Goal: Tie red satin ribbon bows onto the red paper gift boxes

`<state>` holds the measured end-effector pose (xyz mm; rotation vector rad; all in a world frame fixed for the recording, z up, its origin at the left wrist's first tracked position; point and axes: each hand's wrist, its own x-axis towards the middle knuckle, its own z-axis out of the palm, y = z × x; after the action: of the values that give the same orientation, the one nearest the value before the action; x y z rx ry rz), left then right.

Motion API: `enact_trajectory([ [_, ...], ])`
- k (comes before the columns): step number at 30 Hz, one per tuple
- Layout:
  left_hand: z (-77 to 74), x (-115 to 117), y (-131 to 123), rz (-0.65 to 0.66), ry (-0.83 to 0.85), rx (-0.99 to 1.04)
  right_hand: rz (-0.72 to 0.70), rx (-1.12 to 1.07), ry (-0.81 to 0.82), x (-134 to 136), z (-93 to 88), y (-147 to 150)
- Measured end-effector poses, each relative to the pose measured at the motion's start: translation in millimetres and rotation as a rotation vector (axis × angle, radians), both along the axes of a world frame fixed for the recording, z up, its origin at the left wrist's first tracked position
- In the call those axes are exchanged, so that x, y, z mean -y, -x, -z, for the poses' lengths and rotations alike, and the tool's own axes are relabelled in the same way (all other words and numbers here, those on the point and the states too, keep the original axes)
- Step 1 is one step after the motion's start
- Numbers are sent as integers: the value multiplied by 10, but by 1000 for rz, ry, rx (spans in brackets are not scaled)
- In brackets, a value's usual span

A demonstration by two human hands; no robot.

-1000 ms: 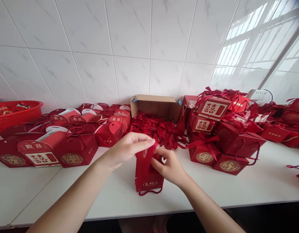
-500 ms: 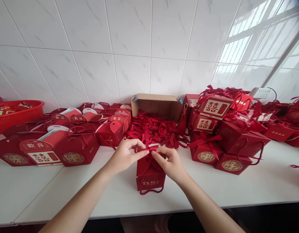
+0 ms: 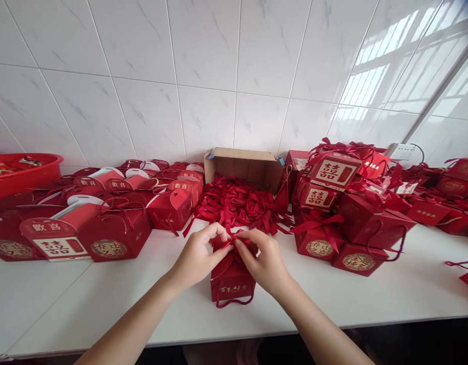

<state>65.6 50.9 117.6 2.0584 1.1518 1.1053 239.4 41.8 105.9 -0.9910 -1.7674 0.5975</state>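
A small red gift box (image 3: 234,285) with gold lettering stands upright on the white table in front of me, its twisted cord handle hanging at the near side. Above its top, both hands meet at a red ribbon (image 3: 228,223). My left hand (image 3: 198,256) pinches the ribbon between thumb and fingers. From the other side, my right hand (image 3: 266,258) pinches it too, the fingertips of both nearly touching. The fingers partly hide the ribbon's knot and the box top.
Behind the box, red ribbons (image 3: 245,200) spill from an open cardboard box (image 3: 243,167). Several red gift boxes (image 3: 117,230) stand at left beside a red basin (image 3: 32,172). More boxes with bows (image 3: 372,223) are stacked at right. A white power strip (image 3: 401,151) is near the tiled wall.
My hands have drawn closer together over the box, fingertips now almost meeting at the ribbon. The view has shifted slightly; the box stays in place on the table.
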Motion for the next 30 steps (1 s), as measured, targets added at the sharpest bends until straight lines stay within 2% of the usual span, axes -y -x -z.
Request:
enact_trajectory([
  [4, 50, -9, -1, -4, 29, 65, 43, 103, -74, 18, 46, -2],
  [7, 84, -12, -11, -10, 86, 111, 118, 142, -71, 13, 80, -2],
  [9, 94, -9, -16, -15, 109, 130, 137, 109, 11, 3, 78, -8],
  [11, 89, -2, -20, -20, 115, 150, 110, 27, 158, -7, 57, -21],
  [14, 56, 1, -27, -11, 157, 211, -19, -148, 394, -16, 18, -44],
  [17, 17, -18, -37, 28, 248, 286, -166, -241, 496, -14, -13, -64],
  [21, 7, -72, -48, 89, 282, 291, -266, -154, 447, -21, -32, -77],
  [26, 33, -24, -17, 52, 188, 302, -194, -186, 416, -5, -6, -52],
  [30, 58, 95, 17, 48, 74, 137, -172, -205, 423, 64, -7, -40],
])
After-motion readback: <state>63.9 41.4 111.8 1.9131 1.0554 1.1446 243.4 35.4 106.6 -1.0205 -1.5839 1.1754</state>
